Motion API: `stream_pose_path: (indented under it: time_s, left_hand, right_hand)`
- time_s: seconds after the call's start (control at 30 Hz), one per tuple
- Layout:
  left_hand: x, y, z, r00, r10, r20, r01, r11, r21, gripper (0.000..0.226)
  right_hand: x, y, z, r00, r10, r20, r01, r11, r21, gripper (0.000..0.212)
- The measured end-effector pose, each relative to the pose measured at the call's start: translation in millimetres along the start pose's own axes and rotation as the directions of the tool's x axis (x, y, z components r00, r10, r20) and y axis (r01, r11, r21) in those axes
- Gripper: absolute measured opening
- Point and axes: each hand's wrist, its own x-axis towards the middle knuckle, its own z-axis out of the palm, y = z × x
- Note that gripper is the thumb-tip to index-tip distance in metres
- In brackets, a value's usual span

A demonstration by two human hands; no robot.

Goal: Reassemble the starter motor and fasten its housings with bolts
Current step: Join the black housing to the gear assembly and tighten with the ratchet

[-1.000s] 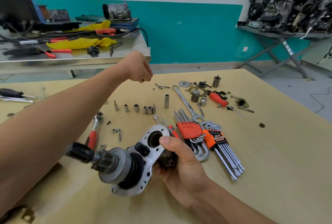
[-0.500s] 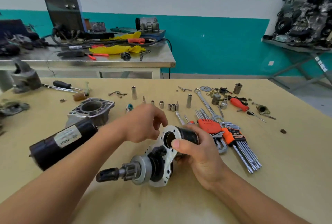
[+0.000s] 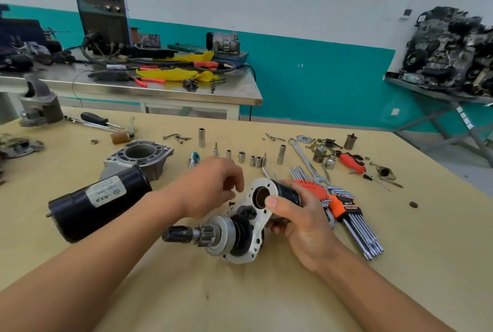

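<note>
Right hand point(image 3: 301, 227) gripping drive assembly point(image 3: 226, 235): silver plate point(image 3: 259, 221), open bore, black solenoid point(image 3: 286, 191), pinion point(image 3: 210, 231) pointing at left edge of surface point(image 3: 266, 294). Left hand point(image 3: 210, 187) curling beside plate; can't tell if holding anything.

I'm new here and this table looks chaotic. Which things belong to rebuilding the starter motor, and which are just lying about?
In the job: pinion-and-plate assembly in the right hand; small screw at the left hand's fingertips; black motor body; aluminium housing.
Lying about for now: hex keys, sockets, spanner, red screwdriver, welder on the back bench.
</note>
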Motion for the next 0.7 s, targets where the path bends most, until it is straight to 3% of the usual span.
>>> stream_pose_path:
  time_s: [0.17,0.4,0.53,0.7]
  left_hand:
    - [-18.9,-2.0,-12.9,0.977,-0.1,-0.188,0.057,0.974,-0.219,0.029]
    - [-32.5,12.4,-30.5,0.948,-0.236,-0.212,0.126,0.894,-0.431,0.018]
    - [-37.1,29.7,-33.1,0.942,-0.256,-0.218,0.042,0.732,-0.68,0.014]
    - [-40.0,36.5,-33.6,0.974,-0.225,-0.031,0.093,0.518,-0.851,0.021]
  right_hand:
    - [3.2,2.2,-2.7,1.0,0.029,0.004,-0.029,1.0,-0.004,0.054]
    - [5.2,3.7,-6.1,0.999,0.036,0.03,-0.036,0.999,-0.016,0.057]
    - [5.2,2.2,-5.9,0.998,0.045,0.041,-0.044,0.999,-0.007,0.057]
    - [3.8,1.2,-3.8,0.998,0.042,0.036,-0.043,0.999,0.033,0.064]
